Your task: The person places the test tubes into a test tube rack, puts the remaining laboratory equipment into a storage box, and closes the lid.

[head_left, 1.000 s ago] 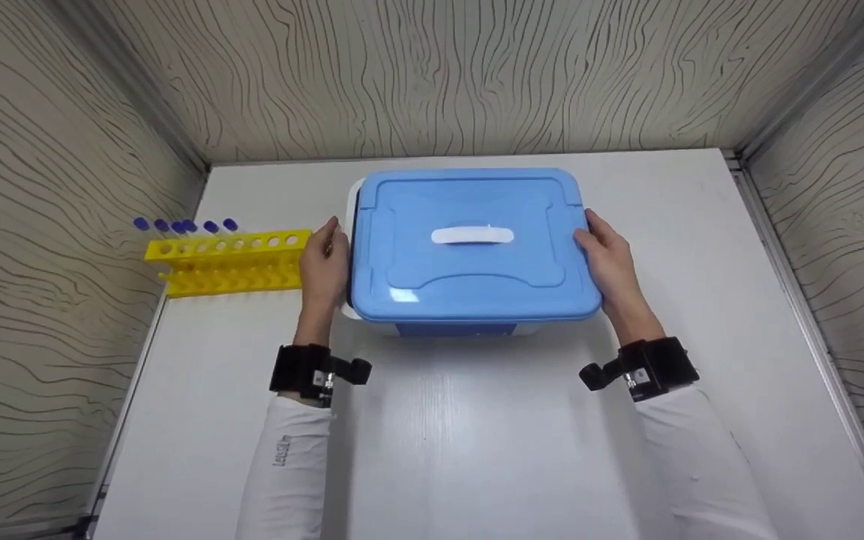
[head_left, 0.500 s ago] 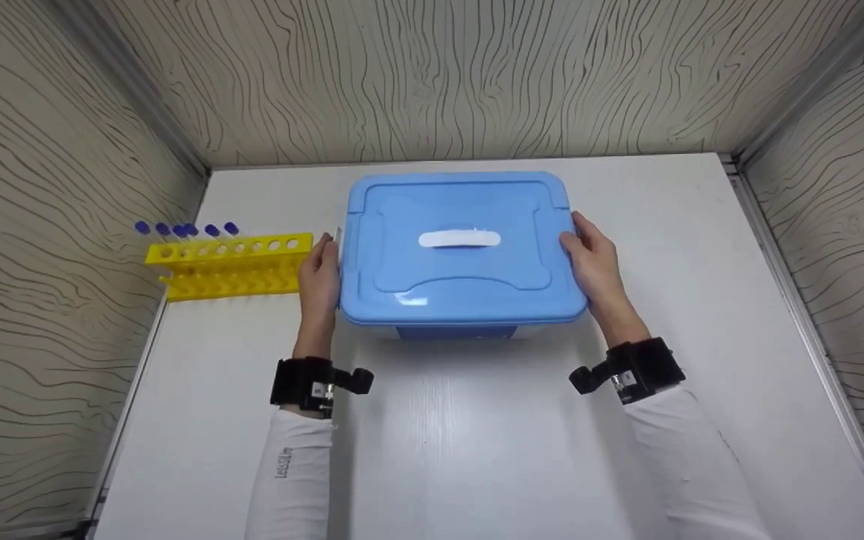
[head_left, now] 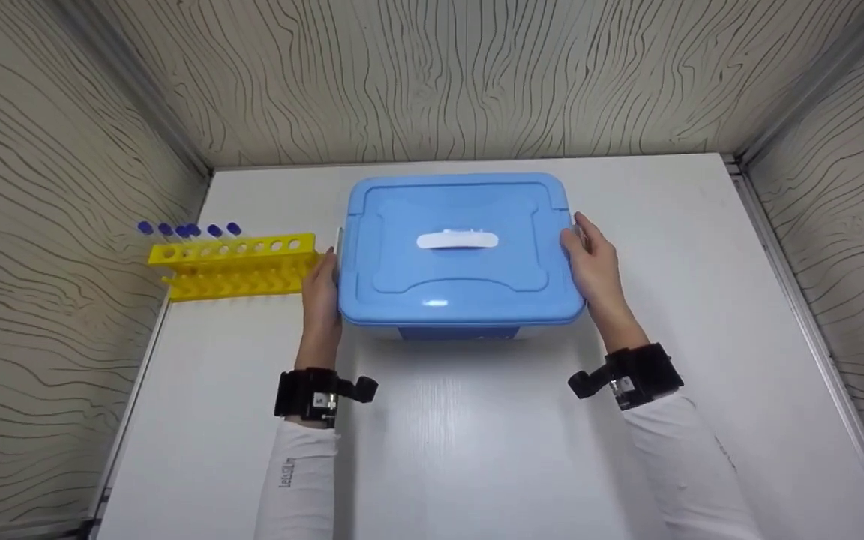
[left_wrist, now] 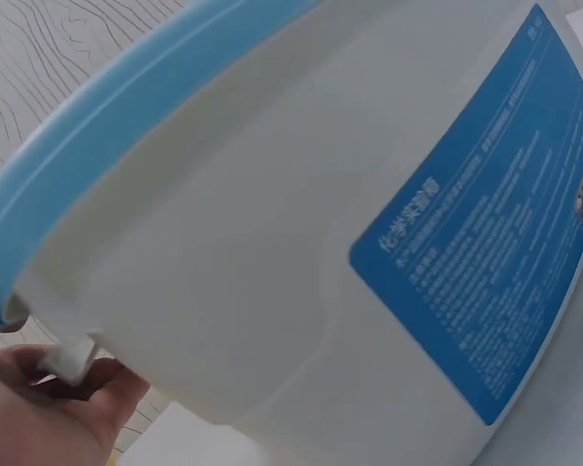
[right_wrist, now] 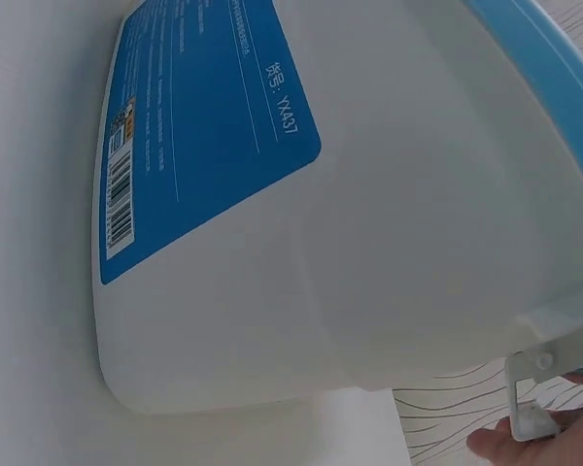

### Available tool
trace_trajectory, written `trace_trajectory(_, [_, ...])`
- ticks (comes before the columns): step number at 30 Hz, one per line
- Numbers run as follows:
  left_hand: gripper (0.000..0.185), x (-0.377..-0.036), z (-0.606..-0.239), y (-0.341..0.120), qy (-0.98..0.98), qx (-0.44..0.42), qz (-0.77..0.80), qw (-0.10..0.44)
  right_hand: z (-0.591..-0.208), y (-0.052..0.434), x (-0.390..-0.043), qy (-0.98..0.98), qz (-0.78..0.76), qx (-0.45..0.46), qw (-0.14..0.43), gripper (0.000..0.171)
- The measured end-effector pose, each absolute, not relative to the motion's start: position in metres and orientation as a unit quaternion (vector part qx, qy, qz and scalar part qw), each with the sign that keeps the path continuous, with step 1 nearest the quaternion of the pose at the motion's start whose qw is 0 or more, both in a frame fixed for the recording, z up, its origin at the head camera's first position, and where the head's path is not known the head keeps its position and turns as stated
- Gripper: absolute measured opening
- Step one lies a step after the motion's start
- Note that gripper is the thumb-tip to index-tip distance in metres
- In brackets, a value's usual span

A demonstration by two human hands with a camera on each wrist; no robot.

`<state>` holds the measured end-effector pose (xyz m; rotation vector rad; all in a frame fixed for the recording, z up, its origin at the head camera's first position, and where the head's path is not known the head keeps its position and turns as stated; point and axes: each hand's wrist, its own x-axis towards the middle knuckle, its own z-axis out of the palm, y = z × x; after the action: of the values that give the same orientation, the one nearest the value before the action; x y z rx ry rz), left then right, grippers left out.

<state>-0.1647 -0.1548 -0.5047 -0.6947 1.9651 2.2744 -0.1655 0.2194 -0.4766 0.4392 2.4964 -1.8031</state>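
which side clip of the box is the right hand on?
The white clip at the blue lid's right edge, under the right hand; the opposite one sits by the left hand.

The storage box (head_left: pixel 462 330) is white with a light blue lid (head_left: pixel 458 251) and a blue label (left_wrist: pixel 486 262); left of it, a yellow test-tube rack (head_left: pixel 233 262) carries blue-capped tubes (head_left: pixel 188 229).
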Motion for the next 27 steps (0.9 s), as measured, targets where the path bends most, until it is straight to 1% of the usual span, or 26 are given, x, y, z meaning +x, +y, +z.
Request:
trace_trajectory(4, [0.045,-0.159,-0.515,-0.152,0.587,-0.217,0.78,0.014,-0.488,0.222,-0.156,0.725,-0.67,0.159,0.001,0.066])
trace_trajectory(10, [0.049,-0.154,-0.526,-0.148,0.537,-0.187,0.822,0.026,-0.505,0.218,-0.143,0.568,-0.813,0.12,0.044,0.067])
trace_trajectory(13, [0.05,-0.152,-0.527,-0.146,0.518,-0.179,0.836,0.026,-0.508,0.216,-0.141,0.539,-0.833,0.116,0.051,0.067])
trace_trajectory(20, [0.048,-0.154,-0.518,-0.146,0.509,-0.145,0.848,0.019,-0.505,0.216,-0.14,0.516,-0.844,0.139,0.054,0.073])
trace_trajectory(23, [0.046,-0.153,-0.514,-0.148,0.52,-0.137,0.843,0.018,-0.501,0.216,-0.141,0.513,-0.847,0.129,0.048,0.072])
trace_trajectory(27, [0.045,-0.152,-0.509,-0.151,0.55,-0.147,0.822,0.011,-0.496,0.216,-0.14,0.519,-0.846,0.114,0.038,0.07])
